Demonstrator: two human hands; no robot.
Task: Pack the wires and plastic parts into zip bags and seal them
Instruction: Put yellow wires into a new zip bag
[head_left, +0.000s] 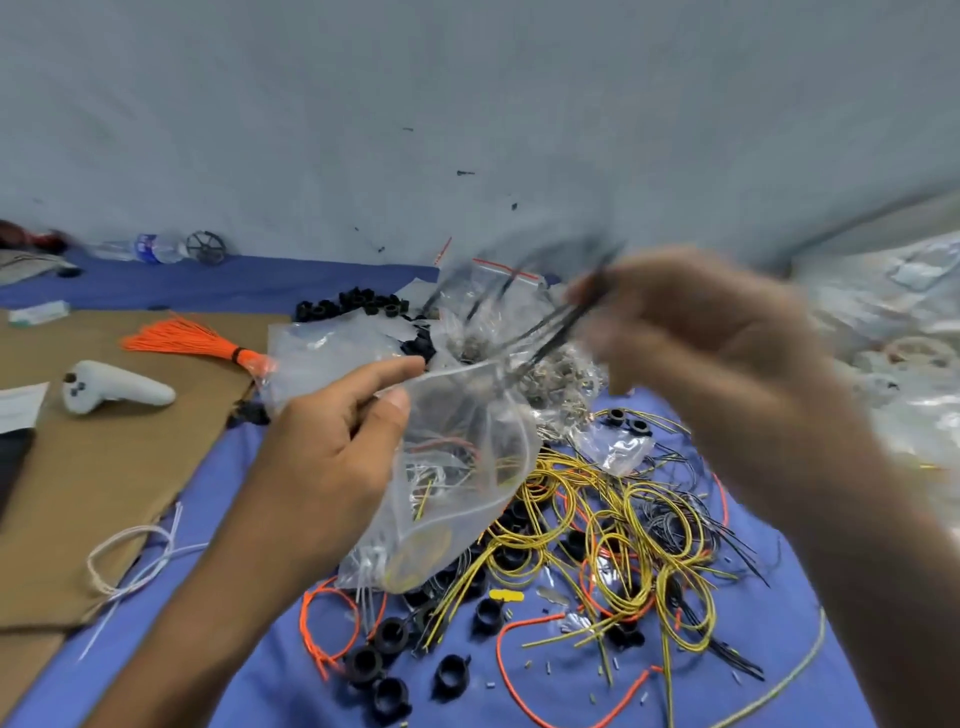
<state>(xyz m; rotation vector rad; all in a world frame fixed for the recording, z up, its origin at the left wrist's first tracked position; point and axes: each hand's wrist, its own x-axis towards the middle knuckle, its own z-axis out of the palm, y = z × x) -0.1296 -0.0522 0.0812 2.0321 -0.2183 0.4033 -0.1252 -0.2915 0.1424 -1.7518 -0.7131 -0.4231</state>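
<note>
The clear zip bag (457, 467) hangs between the two hands, above the blue cloth (249, 519). Its mouth gapes open at the top, and its crumpled film shows yellow, reddish and white wires inside, with a yellow coil at the bottom. The left hand (332, 447) pinches the bag's upper edge between thumb and fingers. The right hand (701, 353), smeared by motion blur, curls its fingers around a few thin black wires (550, 332) whose far ends reach the bag's mouth. Below both hands lies a tangle of yellow wires (613, 519) with loose orange wires (332, 623) and black plastic rings (369, 662). Beyond the hands sits another zip bag with a red seal strip (498, 273). Left of the left hand, a tied orange wire bundle (192, 340) and a white controller (111, 392) rest on cardboard (104, 467). Farther off lies a water bottle (148, 248), its blue label too blurred to read.
</note>
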